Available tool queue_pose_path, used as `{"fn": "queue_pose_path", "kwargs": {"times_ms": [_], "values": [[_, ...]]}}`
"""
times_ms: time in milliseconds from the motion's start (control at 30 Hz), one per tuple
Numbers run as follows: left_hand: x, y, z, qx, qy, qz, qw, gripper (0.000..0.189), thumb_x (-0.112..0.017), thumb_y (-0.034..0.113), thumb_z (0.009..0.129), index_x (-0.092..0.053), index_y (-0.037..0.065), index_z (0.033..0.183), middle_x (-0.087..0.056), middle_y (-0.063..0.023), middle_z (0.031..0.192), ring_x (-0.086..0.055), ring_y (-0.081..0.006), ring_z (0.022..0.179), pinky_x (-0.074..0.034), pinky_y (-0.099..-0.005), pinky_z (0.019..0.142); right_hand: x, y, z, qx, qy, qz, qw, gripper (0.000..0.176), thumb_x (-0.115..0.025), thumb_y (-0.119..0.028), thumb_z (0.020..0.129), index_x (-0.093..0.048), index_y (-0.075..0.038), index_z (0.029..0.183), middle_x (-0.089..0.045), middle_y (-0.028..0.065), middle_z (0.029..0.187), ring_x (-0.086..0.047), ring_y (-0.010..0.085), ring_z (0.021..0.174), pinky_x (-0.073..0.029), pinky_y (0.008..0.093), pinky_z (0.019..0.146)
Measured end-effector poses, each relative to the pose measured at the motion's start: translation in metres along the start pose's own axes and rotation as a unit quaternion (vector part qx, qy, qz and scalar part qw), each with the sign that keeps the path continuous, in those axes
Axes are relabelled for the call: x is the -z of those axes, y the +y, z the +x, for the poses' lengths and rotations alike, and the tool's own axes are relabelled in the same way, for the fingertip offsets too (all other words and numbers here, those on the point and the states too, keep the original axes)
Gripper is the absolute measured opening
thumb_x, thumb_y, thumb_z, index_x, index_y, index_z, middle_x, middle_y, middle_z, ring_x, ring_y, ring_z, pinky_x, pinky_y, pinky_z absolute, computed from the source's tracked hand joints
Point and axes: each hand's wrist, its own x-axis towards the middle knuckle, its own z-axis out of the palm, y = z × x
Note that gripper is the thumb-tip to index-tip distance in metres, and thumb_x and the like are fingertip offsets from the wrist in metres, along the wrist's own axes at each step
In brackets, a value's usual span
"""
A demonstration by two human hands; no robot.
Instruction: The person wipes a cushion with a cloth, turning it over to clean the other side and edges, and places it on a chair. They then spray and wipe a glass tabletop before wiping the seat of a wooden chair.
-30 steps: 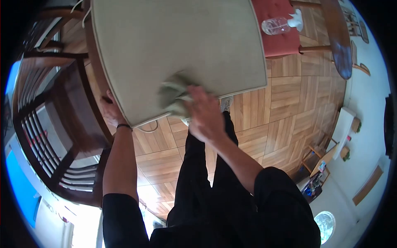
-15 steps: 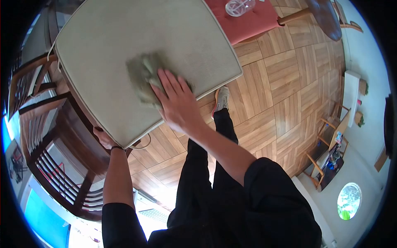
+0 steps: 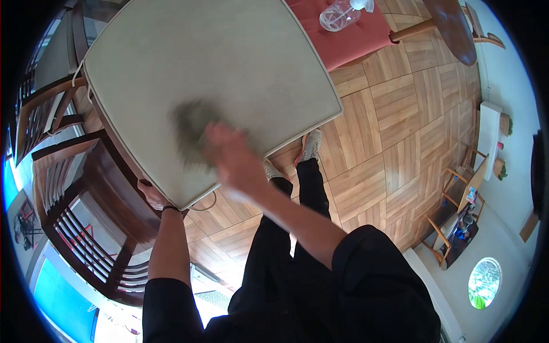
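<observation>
wood floor (image 3: 400,131) open rightward, right hand (image 3: 231,157) flat on cloth (image 3: 191,123), left hand (image 3: 151,195) clamped on cushion (image 3: 229,57) edge

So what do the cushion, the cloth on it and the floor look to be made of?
The cushion looks like woven fabric, matte beige, with a piped seam round its edge. The cloth is probably a soft textile, olive green, but motion blur hides any weave. The floor looks like wood parquet: square blocks of strips, with a slight sheen.
</observation>
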Motion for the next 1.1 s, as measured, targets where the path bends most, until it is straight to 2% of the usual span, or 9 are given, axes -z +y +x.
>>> {"fn": "queue_pose_path", "kwargs": {"times_ms": [167, 300, 333, 367, 533, 667, 833, 1000, 1100], "values": [[-0.012, -0.013, 0.006, -0.042, 0.059, 0.039, 0.997, 0.046, -0.057, 0.048, 0.095, -0.049, 0.017, 0.128, -0.072, -0.0131, 0.096, -0.069, -0.0358, 0.083, -0.051, -0.0508, 0.069, -0.007, -0.011, -0.018, 0.075, -0.062, -0.019, 0.995, 0.053, -0.063, -0.008, 0.086, -0.055, -0.012, 0.139, -0.031, 0.0133, 0.162, -0.03, 0.0312, 0.149, -0.031, 0.0542, 0.117], [-0.011, -0.005, -0.001, -0.021, 0.056, 0.021, 0.998, 0.057, -0.045, 0.063, 0.097, -0.05, 0.014, 0.127, -0.071, -0.0151, 0.1, -0.069, -0.0388, 0.088, -0.051, -0.0522, 0.072, 0.053, 0.042, 0.06, -0.054, 0.039, -0.262, 0.963, 0.06, -0.063, -0.017, 0.088, -0.048, -0.007, 0.145, -0.032, 0.0185, 0.16, -0.03, 0.0336, 0.149, -0.029, 0.0544, 0.117], [-0.01, -0.003, 0.001, -0.011, 0.051, 0.021, 0.998, 0.061, -0.042, 0.065, 0.097, -0.05, 0.013, 0.127, -0.071, -0.0155, 0.101, -0.068, -0.0396, 0.089, -0.052, -0.0525, 0.073, 0.066, 0.06, 0.089, -0.072, 0.091, -0.26, 0.958, 0.06, -0.061, -0.019, 0.089, -0.047, -0.004, 0.146, -0.033, 0.0203, 0.159, -0.03, 0.0353, 0.148, -0.028, 0.0553, 0.117], [-0.009, -0.005, 0.003, -0.007, 0.034, -0.002, 0.999, 0.066, -0.058, 0.058, 0.091, -0.047, 0.012, 0.138, -0.072, -0.0185, 0.105, -0.07, -0.0385, 0.093, -0.054, -0.0489, 0.075, 0.076, 0.08, 0.119, -0.091, 0.144, -0.257, 0.951, 0.061, -0.06, -0.021, 0.09, -0.045, -0.002, 0.146, -0.033, 0.0221, 0.159, -0.031, 0.0369, 0.148, -0.027, 0.0562, 0.116], [-0.006, 0.007, -0.009, -0.018, 0.063, -0.006, 0.998, 0.068, -0.039, 0.065, 0.098, -0.053, 0.007, 0.13, -0.07, -0.0222, 0.109, -0.067, -0.0426, 0.098, -0.052, -0.0533, 0.079, 0.083, 0.113, 0.254, -0.132, 0.254, -0.255, 0.924, 0.061, -0.055, -0.03, 0.095, -0.043, -0.002, 0.148, -0.035, 0.0223, 0.157, -0.033, 0.0355, 0.146, -0.027, 0.0517, 0.118], [-0.007, 0.007, -0.007, -0.013, 0.08, 0.007, 0.997, 0.061, -0.044, 0.058, 0.098, -0.053, 0.006, 0.129, -0.068, -0.024, 0.11, -0.066, -0.0424, 0.1, -0.051, -0.0528, 0.08, 0.009, 0.02, 0.25, 0.039, 0.159, -0.171, 0.972, 0.051, -0.053, -0.019, 0.094, -0.05, -0.005, 0.143, -0.045, 0.0224, 0.15, -0.039, 0.0362, 0.143, -0.031, 0.054, 0.116], [-0.007, 0.009, -0.008, -0.013, 0.07, -0.007, 0.997, 0.057, -0.048, 0.055, 0.097, -0.054, 0.006, 0.126, -0.066, -0.0228, 0.111, -0.065, -0.0422, 0.099, -0.05, -0.0542, 0.078, -0.03, -0.075, 0.113, 0.195, -0.086, -0.07, 0.974, 0.047, -0.058, -0.014, 0.088, -0.058, -0.007, 0.134, -0.037, 0.0195, 0.157, -0.034, 0.0328, 0.147, -0.028, 0.0544, 0.118], [-0.011, 0.004, -0.007, -0.055, 0.105, -0.007, 0.993, 0.055, -0.052, 0.048, 0.097, -0.054, 0.003, 0.129, -0.066, -0.0224, 0.113, -0.064, -0.0426, 0.098, -0.051, -0.0529, 0.08, 0.021, -0.017, 0.056, -0.019, -0.056, -0.166, 0.984, 0.055, -0.063, 0.0, 0.077, -0.06, -0.007, 0.132, -0.041, 0.0214, 0.153, -0.038, 0.0411, 0.142, -0.034, 0.0594, 0.107], [-0.008, 0.003, -0.007, -0.093, 0.134, -0.013, 0.987, 0.054, -0.053, 0.044, 0.097, -0.056, 0.001, 0.129, -0.066, -0.0211, 0.11, -0.064, -0.0401, 0.098, -0.051, -0.05, 0.084, 0.061, 0.033, 0.113, -0.074, 0.048, -0.282, 0.955, 0.066, -0.059, -0.009, 0.087, -0.039, -0.003, 0.149, -0.031, 0.0246, 0.158, -0.029, 0.0422, 0.146, -0.029, 0.0587, 0.113]]}}
